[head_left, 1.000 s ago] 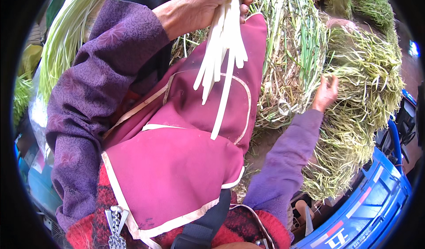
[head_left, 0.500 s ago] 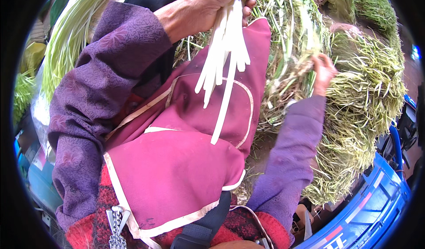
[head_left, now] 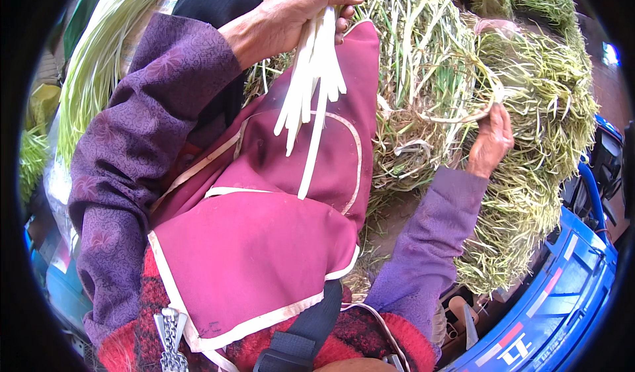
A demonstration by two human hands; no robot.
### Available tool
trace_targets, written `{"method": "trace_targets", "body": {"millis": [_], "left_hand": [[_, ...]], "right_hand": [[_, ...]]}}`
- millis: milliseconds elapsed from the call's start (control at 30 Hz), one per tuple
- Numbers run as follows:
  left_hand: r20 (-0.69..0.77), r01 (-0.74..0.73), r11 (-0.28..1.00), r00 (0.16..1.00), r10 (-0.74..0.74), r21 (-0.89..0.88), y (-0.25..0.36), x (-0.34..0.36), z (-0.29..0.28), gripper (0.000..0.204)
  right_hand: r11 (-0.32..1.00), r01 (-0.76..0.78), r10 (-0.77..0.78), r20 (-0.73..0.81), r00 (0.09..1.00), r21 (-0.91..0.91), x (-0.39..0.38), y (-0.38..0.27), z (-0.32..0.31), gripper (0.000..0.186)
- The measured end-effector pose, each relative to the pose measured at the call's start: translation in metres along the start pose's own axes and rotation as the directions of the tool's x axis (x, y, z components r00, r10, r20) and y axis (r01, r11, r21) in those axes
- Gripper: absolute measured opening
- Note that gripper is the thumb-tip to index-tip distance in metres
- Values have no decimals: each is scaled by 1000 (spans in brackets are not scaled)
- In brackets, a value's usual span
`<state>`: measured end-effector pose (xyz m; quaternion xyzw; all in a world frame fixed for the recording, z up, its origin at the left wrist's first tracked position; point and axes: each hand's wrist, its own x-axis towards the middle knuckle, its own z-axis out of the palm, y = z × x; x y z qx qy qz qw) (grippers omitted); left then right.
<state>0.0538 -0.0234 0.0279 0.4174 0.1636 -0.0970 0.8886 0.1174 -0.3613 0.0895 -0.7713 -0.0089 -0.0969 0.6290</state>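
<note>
At the top middle, above my lap, my left hand (head_left: 281, 20) is closed round a bunch of white, peeled-looking stalks (head_left: 319, 74). Their cut ends hang down at uneven lengths, one much longer than the others; their tops run out of view. My right hand (head_left: 491, 144) is over the heap to the right, fingers pinching a long, pale, limp stalk (head_left: 456, 119) that bends into a loop. Beneath it lies a heap of uncleaned green stalks (head_left: 423, 48) with brown, withered leaves and roots.
Pale green stalks (head_left: 89, 74) are piled at the upper left. More yellowish-green bundles (head_left: 542, 140) fill the right side. A blue vehicle-like body (head_left: 542, 306) curves along the lower right. A maroon apron (head_left: 264, 253) covers my lap.
My right hand, blurred before, has moved slightly down and right, and the looped stalk in its fingers now shows clearly. The white bunch in my left hand sits slightly further left in view.
</note>
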Motion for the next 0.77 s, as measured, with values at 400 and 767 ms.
{"method": "trace_targets", "body": {"millis": [400,767], "left_hand": [[171,112,991,978,-123,74,-26,-5,28,22],[263,-83,971,965,22,223,-22,-9,22,21]], "right_hand": [[686,618,-405,504,763,-384,-89,-11,80,18],[985,51,74,675,734,-164,-61,26,123,30]]}}
